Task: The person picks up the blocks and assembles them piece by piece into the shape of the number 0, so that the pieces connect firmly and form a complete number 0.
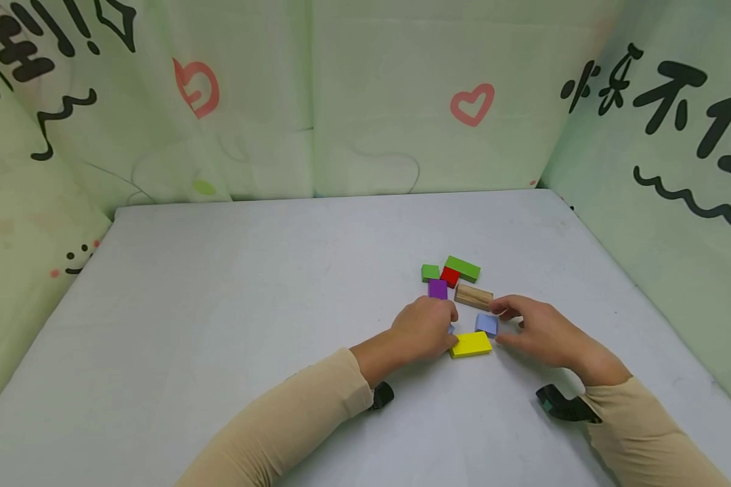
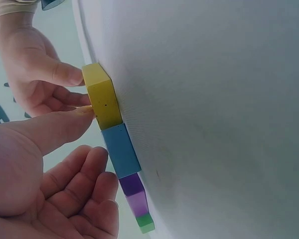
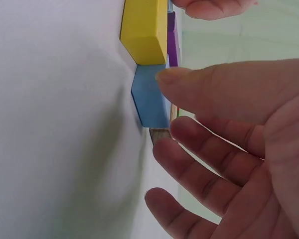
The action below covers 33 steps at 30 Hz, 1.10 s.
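Observation:
Toy blocks form a rough ring on the white table. My left hand is at the ring's left side, its thumb touching the yellow block and its loosely bent fingers beside a blue block, which it mostly hides in the head view. On the right, my right hand has its thumb tip at another blue block. Its spread, relaxed fingers reach toward the wood-grain block. Beyond the left hand lies a purple block.
A red block, a small green block and a longer green block make up the ring's far side. Pale green printed curtains surround the table at the back and both sides.

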{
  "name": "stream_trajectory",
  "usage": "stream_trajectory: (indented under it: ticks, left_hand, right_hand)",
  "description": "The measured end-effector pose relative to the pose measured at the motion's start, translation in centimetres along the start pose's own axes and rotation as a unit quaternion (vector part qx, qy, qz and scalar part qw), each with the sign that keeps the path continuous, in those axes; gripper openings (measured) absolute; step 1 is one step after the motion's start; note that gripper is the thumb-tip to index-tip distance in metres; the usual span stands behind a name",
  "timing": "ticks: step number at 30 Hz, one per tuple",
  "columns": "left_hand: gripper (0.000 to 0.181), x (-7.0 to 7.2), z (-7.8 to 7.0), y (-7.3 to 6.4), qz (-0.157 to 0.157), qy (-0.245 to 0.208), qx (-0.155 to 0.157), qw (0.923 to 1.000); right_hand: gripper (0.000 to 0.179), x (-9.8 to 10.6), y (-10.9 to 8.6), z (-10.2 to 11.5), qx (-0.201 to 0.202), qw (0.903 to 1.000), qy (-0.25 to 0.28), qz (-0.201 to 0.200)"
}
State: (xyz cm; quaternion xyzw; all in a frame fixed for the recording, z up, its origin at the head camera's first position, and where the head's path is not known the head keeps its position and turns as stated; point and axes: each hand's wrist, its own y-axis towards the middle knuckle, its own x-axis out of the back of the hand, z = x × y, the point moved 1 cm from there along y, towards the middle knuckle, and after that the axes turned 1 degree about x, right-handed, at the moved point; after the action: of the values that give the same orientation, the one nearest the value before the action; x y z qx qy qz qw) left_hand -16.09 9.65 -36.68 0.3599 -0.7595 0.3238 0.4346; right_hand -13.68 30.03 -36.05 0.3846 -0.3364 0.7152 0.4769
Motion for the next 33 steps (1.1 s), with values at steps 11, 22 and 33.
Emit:
stream_trajectory:
  ticks: [11, 22, 33]
  left_hand:
    - [0.032, 0.01, 0.07, -0.06, -0.002, 0.002, -0.005, 1.0]
    - [0.032, -0.21, 0.17, 0.17, -0.005, 0.004, -0.006, 1.0]
    - [0.032, -0.16, 0.16, 0.16, -0.004, 0.004, -0.005, 1.0]
  right_hand:
    - [0.035, -0.31, 0.18, -0.17, 0.005, 0.9999, -0.004, -0.01]
    - [0.034, -0.44, 0.31, -0.08, 0.0, 0.9998, -0.005, -0.019]
    - [0.033, -0.64, 0.39, -0.03, 0.001, 0.9998, -0.002, -0.022]
